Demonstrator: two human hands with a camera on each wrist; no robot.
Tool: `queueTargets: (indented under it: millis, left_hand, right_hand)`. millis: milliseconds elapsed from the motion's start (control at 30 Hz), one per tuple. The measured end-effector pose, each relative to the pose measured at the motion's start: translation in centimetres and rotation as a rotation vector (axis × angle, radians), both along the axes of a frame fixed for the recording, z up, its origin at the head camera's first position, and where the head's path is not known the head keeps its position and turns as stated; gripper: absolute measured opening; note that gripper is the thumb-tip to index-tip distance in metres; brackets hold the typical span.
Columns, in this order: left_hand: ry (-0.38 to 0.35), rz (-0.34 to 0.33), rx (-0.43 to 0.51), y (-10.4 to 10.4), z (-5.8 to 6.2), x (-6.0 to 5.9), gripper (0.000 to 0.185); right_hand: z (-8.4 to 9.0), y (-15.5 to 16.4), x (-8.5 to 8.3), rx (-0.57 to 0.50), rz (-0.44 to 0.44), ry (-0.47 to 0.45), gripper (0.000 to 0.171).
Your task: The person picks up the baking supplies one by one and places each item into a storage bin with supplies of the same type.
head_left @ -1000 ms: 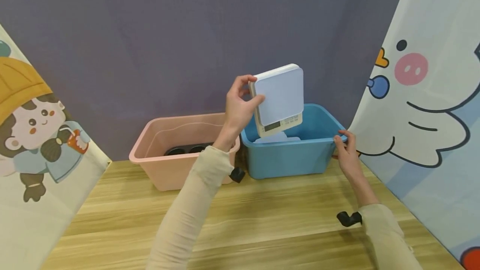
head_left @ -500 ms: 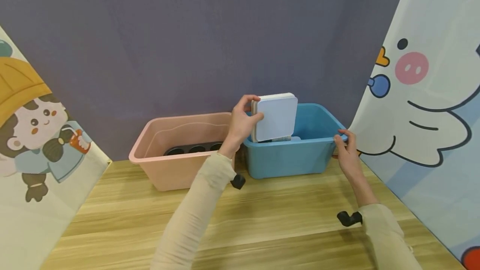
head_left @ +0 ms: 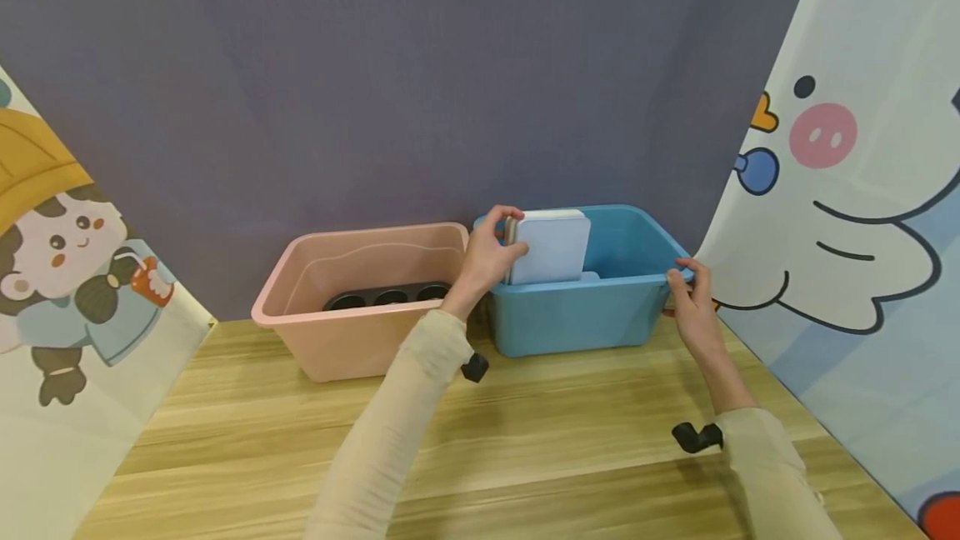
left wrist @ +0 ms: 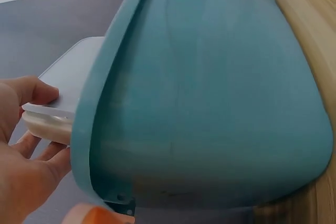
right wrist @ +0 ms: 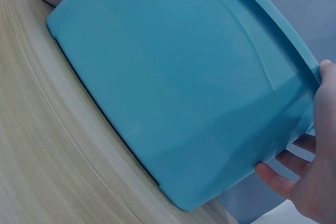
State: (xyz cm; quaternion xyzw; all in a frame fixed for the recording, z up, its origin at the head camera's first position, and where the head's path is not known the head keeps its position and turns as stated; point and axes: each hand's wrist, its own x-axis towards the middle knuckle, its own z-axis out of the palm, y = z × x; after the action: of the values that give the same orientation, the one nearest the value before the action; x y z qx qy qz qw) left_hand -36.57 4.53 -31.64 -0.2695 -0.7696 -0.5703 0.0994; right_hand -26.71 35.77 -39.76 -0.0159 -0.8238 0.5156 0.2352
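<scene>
My left hand (head_left: 486, 263) pinches the left edge of a white kitchen scale (head_left: 553, 250), thumb on its flat plate and fingers behind. The scale stands upright, its lower part inside the blue plastic bin (head_left: 573, 319) at the left end. Its display is hidden behind the bin's front rim. In the left wrist view the scale (left wrist: 79, 72) pokes out past the bin's rim. My right hand (head_left: 697, 307) holds the bin's right front corner. In the right wrist view the thumb is on the rim, with fingers against the side wall.
Left of the blue bin stands a pink bin (head_left: 352, 344) with a dark tray of round cups (head_left: 392, 297) inside. A light object (head_left: 590, 276) lies in the blue bin beside the scale. Both bins rest on a wood-grain table (head_left: 525, 448) before a grey back panel (head_left: 420, 82).
My left hand has lowered the kitchen scale into the blue bin and straightened it upright. Its display has gone out of sight behind the rim. The right hand stays on the corner.
</scene>
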Motion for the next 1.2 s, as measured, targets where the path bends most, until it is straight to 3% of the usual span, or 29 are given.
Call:
queueTargets:
  millis: [100, 333, 500, 667, 900, 1033, 1200]
  left_hand:
    - [0.011, -0.001, -0.050, -0.2, -0.1, 0.0, 0.042]
    - [0.070, 0.086, -0.219, -0.5, 0.2, 0.1, 0.044]
    - [0.095, 0.135, -0.372, -0.7, -0.2, 0.1, 0.041]
    - [0.168, 0.160, -0.463, -0.8, -0.5, -0.1, 0.039]
    - [0.251, 0.252, -0.608, -0.5, -0.9, -0.3, 0.045]
    - [0.247, 0.272, -0.627, -0.4, -1.2, -0.6, 0.049]
    - [0.229, 0.230, -0.607, -0.5, -1.2, -1.0, 0.052]
  right_hand:
    - [0.8, -0.8, 0.5, 0.000, -0.001, 0.008, 0.058]
    - [-1.4, 1.0, -1.3, 0.015, -0.031, 0.019, 0.056]
    - [-1.7, 1.2, -1.4, 0.012, -0.023, 0.028, 0.057]
    - [-1.6, 1.1, -1.3, 0.010, -0.025, 0.026, 0.057]
    - [-1.6, 1.1, -1.2, 0.003, -0.032, 0.009, 0.058]
    - [-1.6, 0.9, -1.2, 0.011, -0.036, 0.007, 0.058]
    - [-1.4, 0.9, -1.2, 0.018, -0.042, 0.013, 0.057]
